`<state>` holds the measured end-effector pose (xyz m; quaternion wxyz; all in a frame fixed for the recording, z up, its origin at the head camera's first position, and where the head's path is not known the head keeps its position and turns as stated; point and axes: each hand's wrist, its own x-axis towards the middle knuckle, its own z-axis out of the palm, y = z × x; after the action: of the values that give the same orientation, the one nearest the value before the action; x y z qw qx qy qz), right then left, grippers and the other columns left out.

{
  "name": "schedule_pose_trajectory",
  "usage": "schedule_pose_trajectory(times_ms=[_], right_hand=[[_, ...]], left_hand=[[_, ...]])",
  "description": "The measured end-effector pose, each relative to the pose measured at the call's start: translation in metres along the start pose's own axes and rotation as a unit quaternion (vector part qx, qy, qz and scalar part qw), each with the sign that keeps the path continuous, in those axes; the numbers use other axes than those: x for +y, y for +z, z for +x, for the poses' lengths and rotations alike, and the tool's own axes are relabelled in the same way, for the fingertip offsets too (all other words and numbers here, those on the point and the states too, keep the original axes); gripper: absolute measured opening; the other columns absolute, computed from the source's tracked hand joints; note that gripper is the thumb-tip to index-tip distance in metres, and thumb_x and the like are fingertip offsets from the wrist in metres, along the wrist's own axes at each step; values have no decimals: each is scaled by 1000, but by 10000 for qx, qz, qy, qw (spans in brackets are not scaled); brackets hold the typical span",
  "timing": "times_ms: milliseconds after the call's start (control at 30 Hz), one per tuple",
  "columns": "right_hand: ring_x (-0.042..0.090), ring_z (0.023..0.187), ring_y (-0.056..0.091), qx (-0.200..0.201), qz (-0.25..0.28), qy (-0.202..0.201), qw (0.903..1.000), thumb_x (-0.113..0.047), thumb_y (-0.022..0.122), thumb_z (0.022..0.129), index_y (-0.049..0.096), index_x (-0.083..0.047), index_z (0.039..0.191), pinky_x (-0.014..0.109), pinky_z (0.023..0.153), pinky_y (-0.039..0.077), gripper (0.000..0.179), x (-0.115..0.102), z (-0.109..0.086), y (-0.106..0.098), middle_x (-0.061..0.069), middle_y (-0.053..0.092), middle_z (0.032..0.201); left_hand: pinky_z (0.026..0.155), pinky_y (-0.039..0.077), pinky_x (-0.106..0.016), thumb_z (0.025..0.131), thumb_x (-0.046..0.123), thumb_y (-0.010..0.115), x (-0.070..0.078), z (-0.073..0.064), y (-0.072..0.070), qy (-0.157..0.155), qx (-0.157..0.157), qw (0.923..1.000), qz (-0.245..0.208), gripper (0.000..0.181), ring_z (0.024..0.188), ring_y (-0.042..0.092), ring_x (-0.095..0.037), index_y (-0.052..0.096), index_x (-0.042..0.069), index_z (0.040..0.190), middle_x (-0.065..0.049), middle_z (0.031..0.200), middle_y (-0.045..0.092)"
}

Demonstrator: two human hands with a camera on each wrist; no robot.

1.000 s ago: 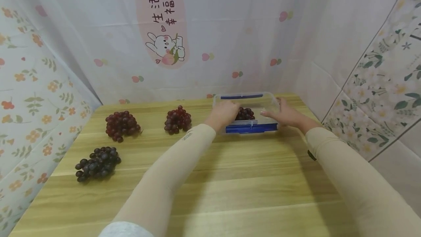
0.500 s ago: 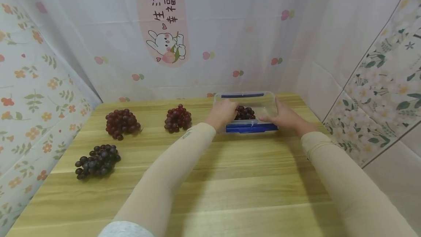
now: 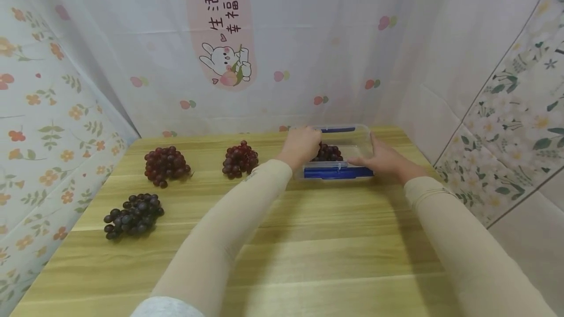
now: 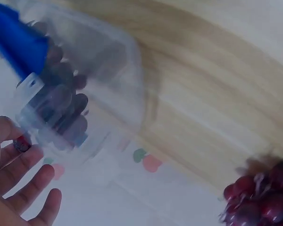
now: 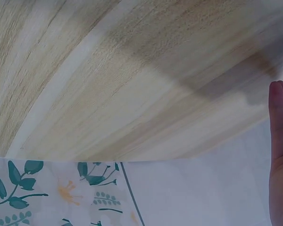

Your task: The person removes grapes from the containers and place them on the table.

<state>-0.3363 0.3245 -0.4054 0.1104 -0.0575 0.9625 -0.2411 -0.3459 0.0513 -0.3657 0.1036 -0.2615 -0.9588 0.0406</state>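
Note:
A clear plastic food container (image 3: 359,147) with blue clip flaps (image 3: 337,172) stands near the table's back edge, a bunch of dark red grapes (image 3: 328,153) inside it. My left hand (image 3: 301,145) is over its left end; the left wrist view shows a single grape (image 4: 21,143) pinched between thumb and index finger, the other fingers loosely bent. At the container's right end, my right hand (image 3: 383,158) holds the wall, thumb toward the front rim and fingers along the outside. In the right wrist view its fingers (image 5: 279,117) look straight.
Left of the container lies a red grape bunch (image 3: 240,159). Farther left are another red bunch (image 3: 166,165) and a black bunch (image 3: 134,215) on the wooden table (image 3: 335,238). Patterned curtains (image 3: 282,53) hang behind and at both sides.
My left hand has lifted slightly and shifted a little right over the container's left end. My right thumb has moved from inside the container to its front rim.

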Motion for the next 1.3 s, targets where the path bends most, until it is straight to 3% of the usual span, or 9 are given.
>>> schedule_pose_trajectory(times_ms=[400, 633, 800, 867, 967, 1067, 1167, 1300], right_hand=[[57, 161, 7, 74, 20, -55, 10000, -82, 64, 88, -19, -2, 166, 71, 129, 13, 140, -1, 0, 2, 34, 0, 175], [57, 161, 7, 59, 43, -58, 10000, -78, 64, 91, -20, -3, 167, 71, 129, 12, 136, -3, -2, 2, 34, 0, 175], [58, 161, 7, 67, 114, -52, 9999, -73, 65, 93, -19, -2, 167, 70, 130, 12, 132, -4, -3, 2, 35, 0, 174], [58, 161, 8, 81, 110, -53, 9999, -76, 65, 92, -18, -2, 167, 70, 129, 13, 134, -4, -3, 2, 35, 0, 174], [57, 161, 8, 89, 111, -72, 9999, -80, 64, 90, -18, -1, 167, 71, 129, 13, 137, -3, -3, 1, 35, 1, 174], [57, 161, 7, 86, 106, -105, 9999, -82, 63, 89, -18, 0, 166, 70, 130, 12, 139, -1, -2, 1, 35, 0, 174], [57, 161, 7, 84, 123, -97, 9998, -83, 63, 88, -17, 0, 167, 70, 130, 12, 140, -1, -2, 1, 35, 0, 174], [57, 161, 7, 78, 143, -65, 9998, -83, 63, 88, -18, -1, 167, 71, 129, 12, 139, 0, -2, 2, 35, 0, 174]], left_hand=[[77, 59, -43, 109, 17, 53, -12, -4, -44, -270, 318, 9982, -440, 20, 87, 69, -20, 72, 16, 105, -1, 97, 75], [71, 50, -38, 110, 17, 50, -17, -5, -61, -195, 593, 9979, -185, 23, 83, 67, -21, 70, 18, 98, 0, 89, 71], [65, 48, -37, 110, 16, 46, -21, -5, -74, -165, 792, 9967, -21, 28, 79, 66, -22, 74, 17, 115, -3, 84, 70], [66, 50, -38, 110, 16, 47, -22, -5, -81, -143, 849, 9963, -3, 32, 82, 68, -23, 73, 20, 127, -3, 88, 73], [70, 53, -40, 109, 16, 48, -23, -5, -93, -76, 869, 9962, 9, 32, 90, 71, -24, 73, 22, 128, -2, 97, 76], [78, 53, -42, 109, 18, 50, -21, -7, -108, -57, 808, 9967, -32, 26, 97, 69, -24, 74, 20, 119, -1, 104, 76], [79, 47, -40, 109, 18, 51, -17, -9, -122, -32, 789, 9969, -24, 21, 95, 62, -22, 72, 18, 108, -1, 100, 73], [80, 48, -42, 108, 20, 53, -13, -12, -141, 48, 747, 9971, 132, 18, 94, 60, -22, 71, 18, 108, -1, 100, 71]])
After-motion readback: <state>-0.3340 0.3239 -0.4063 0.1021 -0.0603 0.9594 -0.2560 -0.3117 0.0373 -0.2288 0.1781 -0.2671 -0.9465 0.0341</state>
